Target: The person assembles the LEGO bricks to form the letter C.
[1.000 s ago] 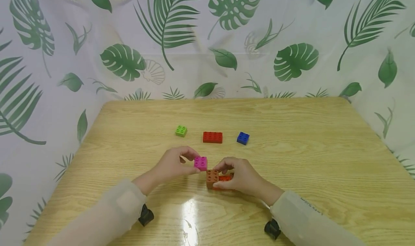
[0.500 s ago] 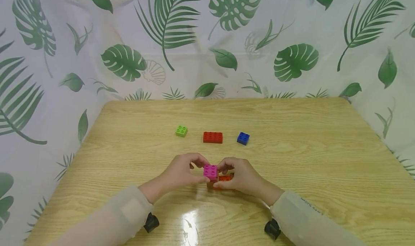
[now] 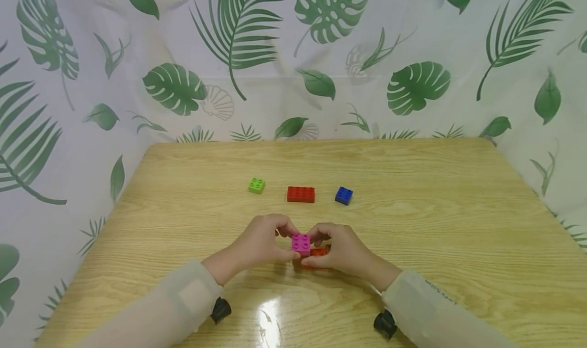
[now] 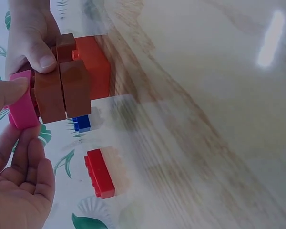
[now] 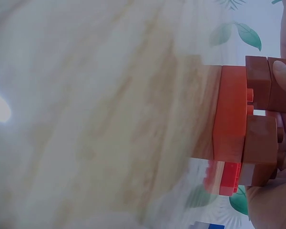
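Observation:
A pink toy building brick [image 3: 300,243] is pinched between the thumb and fingers of my left hand [image 3: 263,242]. It sits right at the top of two stacked brown bricks [image 4: 62,98], with a thin gap showing in the left wrist view. Below that stack is a longer orange-red brick [image 5: 229,114] on the table. Another brown brick [image 5: 260,150] stands on its other end. My right hand [image 3: 346,250] grips the brown stack, its thumb on the upper brown brick. Much of the brown stack is hidden under the pink brick in the head view.
Beyond the hands, a green brick [image 3: 257,185], a long red brick [image 3: 300,194] and a blue brick [image 3: 344,195] lie apart in a row on the wooden table [image 3: 435,195]. A leaf-patterned cloth [image 3: 275,98] hangs behind the table.
My left hand has carried the pink brick rightward and slightly nearer, from beside the brown stack to over it. My right hand and the row of bricks have stayed in place.

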Demonstrator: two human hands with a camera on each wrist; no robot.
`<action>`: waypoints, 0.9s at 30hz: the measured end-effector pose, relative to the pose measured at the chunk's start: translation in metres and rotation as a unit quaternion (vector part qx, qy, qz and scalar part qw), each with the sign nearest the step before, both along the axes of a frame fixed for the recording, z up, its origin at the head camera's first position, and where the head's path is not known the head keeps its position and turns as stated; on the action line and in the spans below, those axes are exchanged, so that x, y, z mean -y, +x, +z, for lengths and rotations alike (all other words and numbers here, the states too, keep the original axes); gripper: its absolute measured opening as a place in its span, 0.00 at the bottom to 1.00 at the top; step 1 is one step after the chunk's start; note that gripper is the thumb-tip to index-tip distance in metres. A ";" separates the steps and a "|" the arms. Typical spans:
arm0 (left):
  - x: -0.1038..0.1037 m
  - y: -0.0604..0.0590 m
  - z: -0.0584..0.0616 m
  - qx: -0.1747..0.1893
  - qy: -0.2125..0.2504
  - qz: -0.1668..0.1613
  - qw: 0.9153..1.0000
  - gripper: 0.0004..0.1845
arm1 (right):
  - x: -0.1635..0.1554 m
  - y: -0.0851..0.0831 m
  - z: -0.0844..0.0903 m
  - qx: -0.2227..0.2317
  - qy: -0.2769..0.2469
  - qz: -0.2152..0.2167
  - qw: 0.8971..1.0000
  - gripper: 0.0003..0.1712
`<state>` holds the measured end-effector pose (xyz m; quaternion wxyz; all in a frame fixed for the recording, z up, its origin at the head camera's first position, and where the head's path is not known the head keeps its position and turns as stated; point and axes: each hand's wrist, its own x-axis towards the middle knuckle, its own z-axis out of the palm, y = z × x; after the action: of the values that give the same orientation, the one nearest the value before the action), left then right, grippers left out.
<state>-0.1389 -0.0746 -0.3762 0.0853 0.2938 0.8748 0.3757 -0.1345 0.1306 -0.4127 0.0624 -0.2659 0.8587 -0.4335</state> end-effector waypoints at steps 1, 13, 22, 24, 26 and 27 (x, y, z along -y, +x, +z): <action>0.000 0.000 0.001 0.000 -0.004 0.000 1.000 0.14 | 0.000 0.000 0.000 0.001 0.000 0.001 1.000 0.19; -0.003 0.000 0.004 -0.015 -0.044 0.005 0.999 0.15 | 0.001 0.000 0.000 0.004 0.008 -0.003 1.000 0.21; -0.003 0.001 0.003 -0.010 -0.038 0.003 0.999 0.14 | -0.001 0.002 -0.002 -0.009 0.002 0.005 1.000 0.21; -0.003 0.001 0.003 -0.007 -0.039 0.003 0.999 0.14 | -0.001 0.003 -0.002 -0.013 -0.002 0.005 1.000 0.22; -0.003 0.001 0.003 -0.005 -0.038 0.002 0.999 0.14 | -0.002 0.005 -0.001 -0.019 -0.011 0.004 1.000 0.22; -0.002 0.001 0.003 -0.005 -0.038 0.001 0.999 0.14 | -0.002 0.007 0.004 -0.020 -0.017 0.002 1.000 0.22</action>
<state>-0.1377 -0.0722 -0.3732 0.0917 0.2909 0.8893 0.3406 -0.1276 0.1322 -0.4090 0.0416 -0.2778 0.8518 -0.4421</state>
